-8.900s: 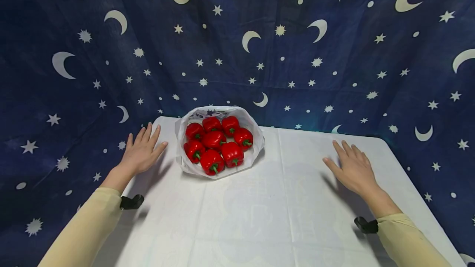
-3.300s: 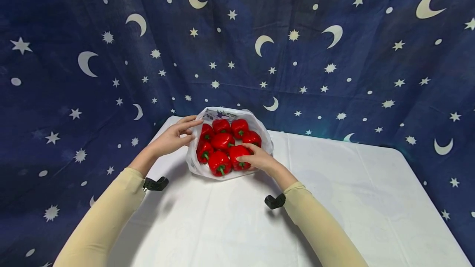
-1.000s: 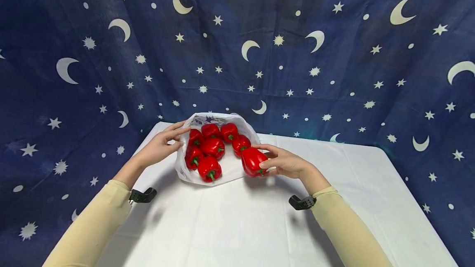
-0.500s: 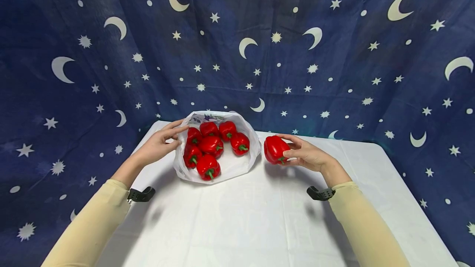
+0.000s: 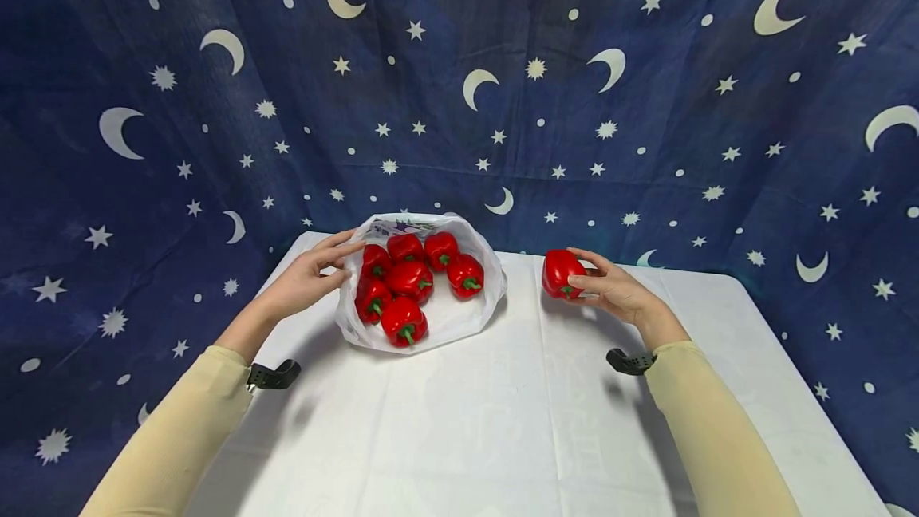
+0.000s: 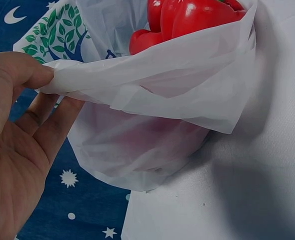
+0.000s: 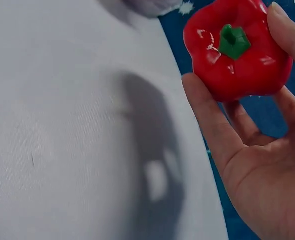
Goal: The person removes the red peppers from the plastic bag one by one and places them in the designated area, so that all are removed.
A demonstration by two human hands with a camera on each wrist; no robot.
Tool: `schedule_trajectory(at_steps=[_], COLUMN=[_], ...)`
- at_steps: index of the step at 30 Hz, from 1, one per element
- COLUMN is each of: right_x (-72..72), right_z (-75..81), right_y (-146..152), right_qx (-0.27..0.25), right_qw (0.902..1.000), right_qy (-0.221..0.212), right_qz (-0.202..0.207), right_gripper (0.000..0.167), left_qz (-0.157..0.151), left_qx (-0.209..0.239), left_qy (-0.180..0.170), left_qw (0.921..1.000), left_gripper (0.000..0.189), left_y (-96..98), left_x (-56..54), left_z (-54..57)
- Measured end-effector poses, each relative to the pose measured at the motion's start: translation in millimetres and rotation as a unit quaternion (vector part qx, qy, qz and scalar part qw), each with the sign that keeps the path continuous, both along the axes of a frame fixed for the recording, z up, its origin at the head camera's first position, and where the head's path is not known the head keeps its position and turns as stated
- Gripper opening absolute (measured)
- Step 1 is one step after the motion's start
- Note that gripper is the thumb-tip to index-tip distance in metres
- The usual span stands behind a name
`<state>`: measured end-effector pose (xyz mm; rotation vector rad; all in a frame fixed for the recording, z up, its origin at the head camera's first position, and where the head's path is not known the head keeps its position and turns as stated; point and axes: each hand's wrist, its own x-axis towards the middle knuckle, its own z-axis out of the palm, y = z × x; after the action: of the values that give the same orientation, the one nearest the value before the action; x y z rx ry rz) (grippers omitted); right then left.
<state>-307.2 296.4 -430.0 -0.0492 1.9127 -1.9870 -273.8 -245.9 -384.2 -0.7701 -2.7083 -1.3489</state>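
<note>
One pepper [image 5: 562, 273] held above a white table [image 5: 459, 429], starry curtain [image 5: 431, 90] behind.

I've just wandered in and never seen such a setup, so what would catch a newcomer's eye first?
Most likely the glossy red pepper that the right hand holds, to the right of the white bag. Next come the seven other red peppers inside that open bag, whose rim the left hand pinches. Behind it all hangs a dark blue cloth covered in pale moons and stars.
</note>
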Motion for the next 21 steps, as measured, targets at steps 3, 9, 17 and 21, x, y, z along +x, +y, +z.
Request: schedule_trajectory(at_steps=[3,9,17,21], right_x=[-5.0,-14.4,-23.1,-26.8], right_z=[-5.8,-16.0,-22.9,-24.5], right_y=[3,3,-4,-7], right_qx=[0.007,0.029,0.041,0.046], right_qw=[0.9999,0.9991,0.9981,0.9974], right_qy=[-0.008,-0.021,-0.037,-0.042], right_qz=[-0.013,-0.022,-0.029,-0.038], right_gripper=[0.081,0.087,0.088,0.09], left_qz=[0.006,0.006,0.006,0.007], left_qx=[-0.01,-0.011,-0.01,-0.014], left_qy=[-0.001,0.0,-0.005,-0.004], left_qw=[0.9999,0.9999,0.9999,0.9999], left_gripper=[0.049,0.05,0.05,0.05], left_y=[0.6,1.0,1.1,1.0], left_x=[0.7,0.7,0.8,2.1], left_z=[-0.2,-0.4,-0.4,1.0])
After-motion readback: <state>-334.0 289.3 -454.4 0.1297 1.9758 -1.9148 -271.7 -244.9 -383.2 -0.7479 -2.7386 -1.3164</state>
